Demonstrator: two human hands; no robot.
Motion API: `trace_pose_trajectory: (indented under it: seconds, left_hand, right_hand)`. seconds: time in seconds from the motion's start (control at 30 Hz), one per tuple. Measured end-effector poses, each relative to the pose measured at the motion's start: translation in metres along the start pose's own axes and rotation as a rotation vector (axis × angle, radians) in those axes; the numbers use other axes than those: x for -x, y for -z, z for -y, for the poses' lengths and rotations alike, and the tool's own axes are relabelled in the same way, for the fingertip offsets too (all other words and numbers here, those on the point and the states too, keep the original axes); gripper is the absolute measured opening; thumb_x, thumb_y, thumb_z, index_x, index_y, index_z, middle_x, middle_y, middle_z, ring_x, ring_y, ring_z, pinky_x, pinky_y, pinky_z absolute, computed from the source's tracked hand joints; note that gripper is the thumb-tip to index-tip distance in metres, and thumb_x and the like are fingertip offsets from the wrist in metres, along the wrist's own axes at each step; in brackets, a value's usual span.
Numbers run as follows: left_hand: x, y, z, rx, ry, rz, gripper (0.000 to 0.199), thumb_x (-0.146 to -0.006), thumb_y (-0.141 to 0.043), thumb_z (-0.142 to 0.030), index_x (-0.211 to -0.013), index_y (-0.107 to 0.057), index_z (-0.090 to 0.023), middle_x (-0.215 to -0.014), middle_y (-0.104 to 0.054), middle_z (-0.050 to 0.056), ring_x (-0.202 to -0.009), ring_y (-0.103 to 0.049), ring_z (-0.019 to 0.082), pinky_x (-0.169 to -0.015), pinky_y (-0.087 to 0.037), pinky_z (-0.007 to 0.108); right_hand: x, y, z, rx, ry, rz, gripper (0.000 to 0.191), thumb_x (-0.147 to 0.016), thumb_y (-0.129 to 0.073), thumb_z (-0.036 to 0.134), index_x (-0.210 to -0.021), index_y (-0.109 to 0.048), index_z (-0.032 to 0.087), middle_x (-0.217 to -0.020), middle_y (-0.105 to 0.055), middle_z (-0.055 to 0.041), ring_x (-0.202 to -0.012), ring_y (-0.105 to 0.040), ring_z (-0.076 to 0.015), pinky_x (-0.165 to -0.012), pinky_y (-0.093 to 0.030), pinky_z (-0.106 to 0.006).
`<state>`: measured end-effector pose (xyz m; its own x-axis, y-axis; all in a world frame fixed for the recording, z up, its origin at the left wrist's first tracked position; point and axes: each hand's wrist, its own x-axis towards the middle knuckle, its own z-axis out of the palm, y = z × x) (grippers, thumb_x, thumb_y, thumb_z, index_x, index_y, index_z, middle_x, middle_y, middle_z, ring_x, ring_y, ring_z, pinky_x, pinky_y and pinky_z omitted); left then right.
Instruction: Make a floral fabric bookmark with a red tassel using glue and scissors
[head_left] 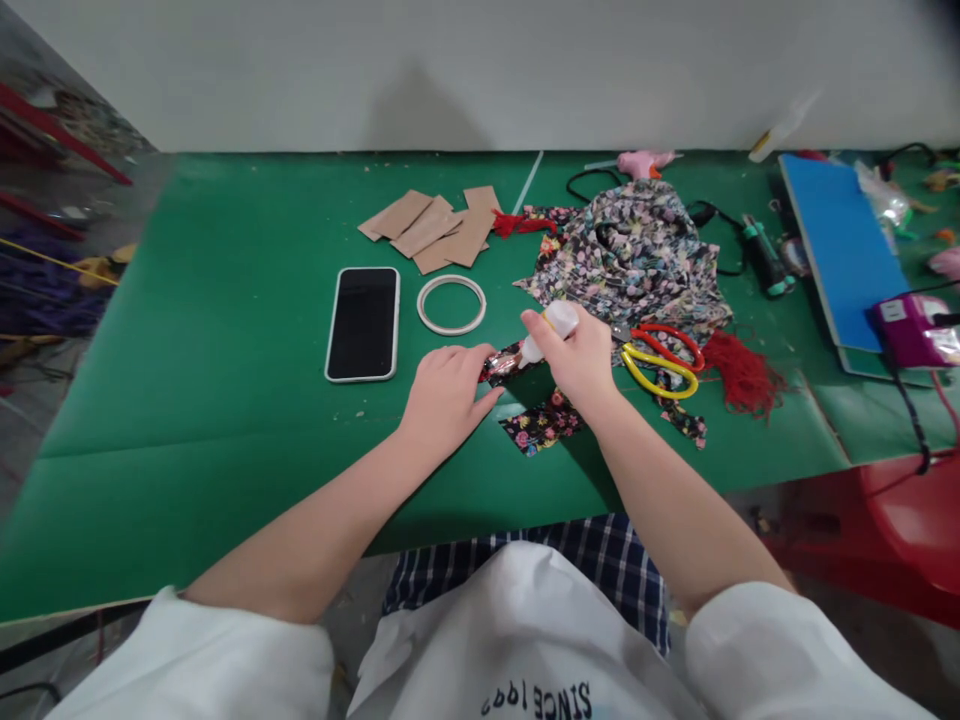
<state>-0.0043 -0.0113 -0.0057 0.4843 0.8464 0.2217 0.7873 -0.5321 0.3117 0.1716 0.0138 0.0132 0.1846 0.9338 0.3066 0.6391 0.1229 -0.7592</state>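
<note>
My right hand [581, 355] is wrapped round a white glue bottle [551, 328], tilted with its nozzle down at a dark floral fabric strip [514, 358]. A shiny patch shows on that strip. My left hand [446, 395] grips the strip's left end at its fingertips, with the thumb lower down. Just below the strip lies another floral fabric piece [534, 428], partly hidden by my right wrist. Scissors [664, 362] with one red and one yellow handle lie right of my right hand, their blades mostly covered.
Crumpled floral cloth [637, 255] and red thread [742, 372] lie to the right. Brown card pieces [431, 228], a white ring [451, 305] and a phone [364, 325] lie left of centre. Behind the cloth is a pink glue gun [643, 163]; a blue board [847, 255] lies far right.
</note>
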Motion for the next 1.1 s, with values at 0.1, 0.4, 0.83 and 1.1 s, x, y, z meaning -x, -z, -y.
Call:
trace_pose_trajectory:
  seconds: [0.1,0.4,0.83,1.1]
  left_hand:
    - [-0.001,0.0,0.0,0.004,-0.005,-0.006,0.039,-0.081,-0.057,-0.039,-0.111,-0.048,-0.016,-0.098,-0.063,0.009,-0.096,-0.056,0.027,-0.084,-0.041,0.04]
    - [-0.001,-0.003,0.001,-0.012,-0.007,0.001,0.038,-0.082,-0.055,-0.039,-0.111,-0.048,-0.016,-0.098,-0.063,0.01,-0.095,-0.056,0.027,-0.083,-0.041,0.04]
    - [-0.001,-0.003,0.002,-0.014,-0.015,0.001,0.037,-0.082,-0.055,-0.04,-0.11,-0.05,-0.016,-0.1,-0.064,0.009,-0.095,-0.056,0.027,-0.084,-0.041,0.039]
    - [-0.002,-0.004,0.002,-0.013,-0.014,-0.01,0.034,-0.082,-0.054,-0.039,-0.108,-0.051,-0.017,-0.098,-0.064,0.009,-0.094,-0.057,0.027,-0.083,-0.041,0.04]
  right_hand:
    - [0.002,-0.002,0.001,0.026,0.035,0.001,0.049,-0.074,-0.049,0.065,-0.058,-0.047,0.019,-0.053,-0.05,0.0011,-0.049,-0.043,-0.0111,-0.052,-0.035,-0.026]
    - [0.003,-0.004,-0.003,0.103,0.145,-0.077,0.052,-0.074,-0.046,0.069,-0.055,-0.043,0.02,-0.053,-0.051,-0.0006,-0.052,-0.047,-0.0134,-0.055,-0.036,-0.028]
    - [-0.005,0.011,-0.017,0.183,0.149,-0.127,0.049,-0.076,-0.047,0.065,-0.057,-0.045,0.02,-0.054,-0.051,0.0002,-0.053,-0.045,-0.0124,-0.054,-0.035,-0.026]
    - [-0.014,0.018,-0.029,0.187,0.067,-0.2,0.047,-0.074,-0.052,0.064,-0.062,-0.053,0.019,-0.055,-0.05,0.0002,-0.055,-0.047,-0.0139,-0.059,-0.039,-0.029]
